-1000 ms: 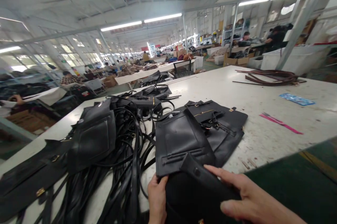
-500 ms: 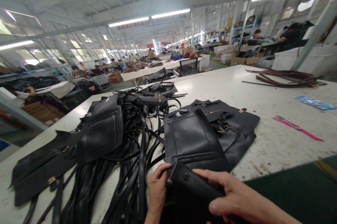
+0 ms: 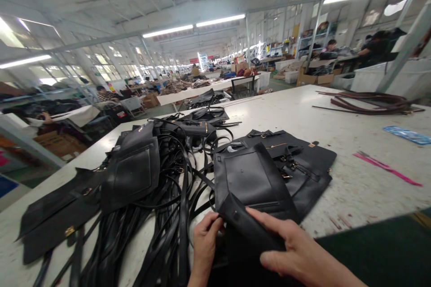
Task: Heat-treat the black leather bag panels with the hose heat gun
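Note:
A black leather piece (image 3: 247, 228) is at the table's near edge, its upper part folded over. My left hand (image 3: 206, 240) pinches its left corner between thumb and fingers. Across its right side lies my right hand (image 3: 289, 242), gripping it with the fingers on top and the thumb lower down. Just beyond, a black bag panel with a stitched rectangle (image 3: 249, 174) rests on other black bag parts with gold buckles (image 3: 311, 168). The underside of the held piece is hidden.
Black straps (image 3: 168, 228) and bag parts (image 3: 134, 165) crowd the left of the white table (image 3: 357, 143). On the right are brown straps (image 3: 370, 102), a blue packet (image 3: 407, 134) and a pink-handled tool (image 3: 387, 169). People sit at tables farther back.
The view has shifted slightly. My left thumb and fingers have closed more tightly at the corner, and the folded upper part of the held piece stands a little higher.

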Motion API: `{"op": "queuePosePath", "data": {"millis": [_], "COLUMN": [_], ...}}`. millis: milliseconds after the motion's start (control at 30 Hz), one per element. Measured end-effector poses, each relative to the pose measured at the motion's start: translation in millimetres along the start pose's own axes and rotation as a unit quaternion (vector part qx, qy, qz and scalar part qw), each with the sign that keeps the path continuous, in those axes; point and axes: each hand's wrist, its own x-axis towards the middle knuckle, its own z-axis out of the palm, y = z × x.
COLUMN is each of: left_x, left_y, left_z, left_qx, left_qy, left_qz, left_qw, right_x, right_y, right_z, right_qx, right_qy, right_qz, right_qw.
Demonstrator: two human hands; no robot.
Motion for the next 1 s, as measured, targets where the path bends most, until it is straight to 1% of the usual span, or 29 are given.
{"op": "queuePosePath", "data": {"millis": [67, 133, 233, 300, 367, 467, 567, 667, 767, 833, 900, 1000], "left_x": [-1.1, -3.3, -6.3, -7.2, -7.3, -8.1, -10.4, -12.3, -11.4, -9.0, -5.4, 0.8], "left_y": [-0.6, -2.8, -7.3, -10.0, -12.5, -16.8, -19.2, -16.5, -13.1, -14.1, -17.8, -23.1], "left_z": [0.0, -0.3, -0.6, -0.2, 0.6, 1.3, 1.8, 2.1, 0.9, -0.6, -1.9, -1.4], "left_qx": [-0.010, -0.019, -0.034, -0.040, -0.036, -0.041, -0.046, -0.019, 0.010, 0.007, -0.012, -0.040], "left_qy": [0.006, 0.003, 0.011, 0.029, 0.042, 0.044, 0.038, 0.042, 0.057, 0.067, 0.072, 0.079], "left_qz": [0.005, 0.013, 0.006, -0.014, -0.032, -0.042, -0.028, -0.019, -0.041, -0.072, -0.108, -0.144], "left_qw": [1.000, 1.000, 0.999, 0.999, 0.998, 0.997, 0.998, 0.999, 0.997, 0.995, 0.991, 0.986], "right_x": [-7.0, -6.0, 7.9, 18.1, 22.9, 18.0, 9.6, 10.7, 15.3, 11.8, -0.6, -33.3], "right_y": [4.8, 10.8, 15.5, 13.4, 9.3, 7.3, 11.6, 13.4, 12.2, 14.4, 21.2, 37.6], "right_z": [1.1, 5.9, 16.0, 21.1, 23.5, 23.3, 22.1, 19.8, 8.4, -7.9, -30.7, -69.0], "right_qx": [-0.057, -0.069, -0.011, 0.028, 0.036, -0.016, -0.088, -0.100, -0.050, 0.012, 0.057, 0.069], "right_qy": [-0.006, -0.009, -0.011, -0.015, -0.011, 0.004, 0.013, 0.051, 0.102, 0.114, 0.133, 0.195], "right_qz": [0.001, 0.002, 0.015, 0.005, -0.014, -0.028, -0.030, -0.031, -0.036, -0.027, -0.013, 0.002], "right_qw": [0.998, 0.998, 1.000, 0.999, 0.999, 0.999, 0.996, 0.993, 0.993, 0.993, 0.989, 0.978]}}
